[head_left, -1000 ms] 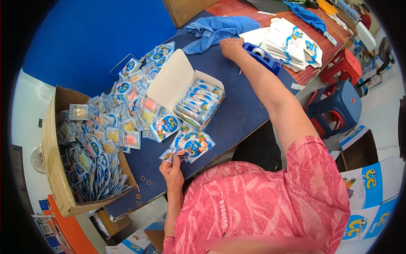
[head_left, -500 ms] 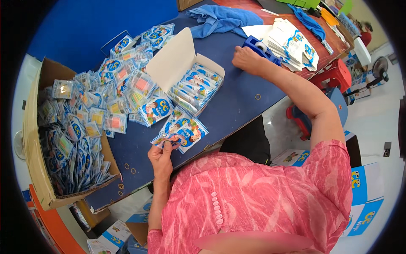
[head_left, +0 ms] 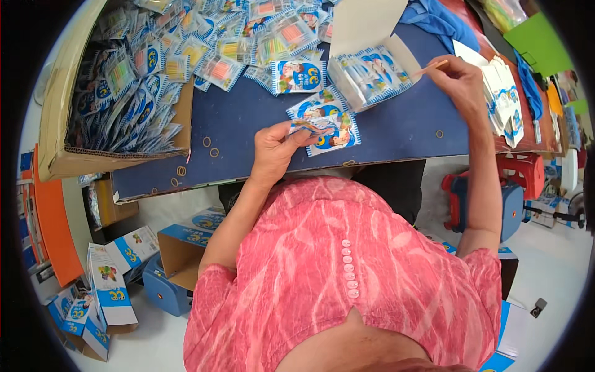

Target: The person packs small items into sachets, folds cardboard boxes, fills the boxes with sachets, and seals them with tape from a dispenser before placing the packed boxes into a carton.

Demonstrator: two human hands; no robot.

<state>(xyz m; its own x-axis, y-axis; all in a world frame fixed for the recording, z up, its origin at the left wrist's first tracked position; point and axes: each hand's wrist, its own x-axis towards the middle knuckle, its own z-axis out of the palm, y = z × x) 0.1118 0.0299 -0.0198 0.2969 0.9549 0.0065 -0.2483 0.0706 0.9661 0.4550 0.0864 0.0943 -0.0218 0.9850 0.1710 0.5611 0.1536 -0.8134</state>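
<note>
My left hand (head_left: 276, 149) pinches a small blue-and-white candy packet (head_left: 315, 126) between thumb and fingers, bent and tilted over a few printed packets (head_left: 341, 144) near the table's front edge. To the right, my right hand (head_left: 462, 87) is closed on a thin, tan-looking strip of tape (head_left: 432, 66). The strip's free end reaches the right side of an open white carton (head_left: 365, 25), its lid standing up at the back. Rows of packets (head_left: 375, 71) stand inside it. Another packet (head_left: 299, 77) lies face up left of the carton.
A large cardboard box (head_left: 127, 160) full of packets stands on the left, with a heap of loose packets (head_left: 273, 46) beside it. Several rubber bands (head_left: 214, 152) lie along the table (head_left: 248, 133). Flattened white cartons (head_left: 505, 93) and a blue cloth (head_left: 437, 22) are at the right.
My right hand has left the blue tape dispenser and come beside the carton with the strip. My left hand still holds the packet. The view has turned and shifted.
</note>
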